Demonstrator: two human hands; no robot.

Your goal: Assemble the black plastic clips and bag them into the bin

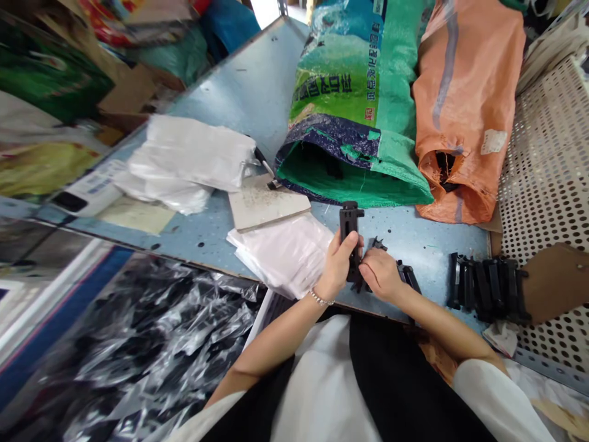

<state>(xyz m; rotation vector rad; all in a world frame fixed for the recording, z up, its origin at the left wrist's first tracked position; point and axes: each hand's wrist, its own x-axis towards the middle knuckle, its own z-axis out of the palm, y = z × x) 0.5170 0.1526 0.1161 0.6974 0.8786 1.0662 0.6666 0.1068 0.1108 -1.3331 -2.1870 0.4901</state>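
My left hand (339, 261) is closed around a black plastic part (350, 221), long and blocky with a small peg at its upper end, held upright. Close against its lower right side is my right hand (381, 273), fingers curled. Another black piece (378, 244) shows just above the right fist; whether that hand grips it is hard to tell. Behind the right wrist lie more black parts (408, 276) on the blue table. A row of several similar black parts (488, 285) stands further right.
A green woven sack (354, 172) lies with its mouth toward me, beside an orange sack (464, 110). Clear plastic bags (193, 153), a grey board (269, 205) and a pen sit left. A perforated metal panel (547, 166) borders the right. Bagged black items (161, 344) fill a space below.
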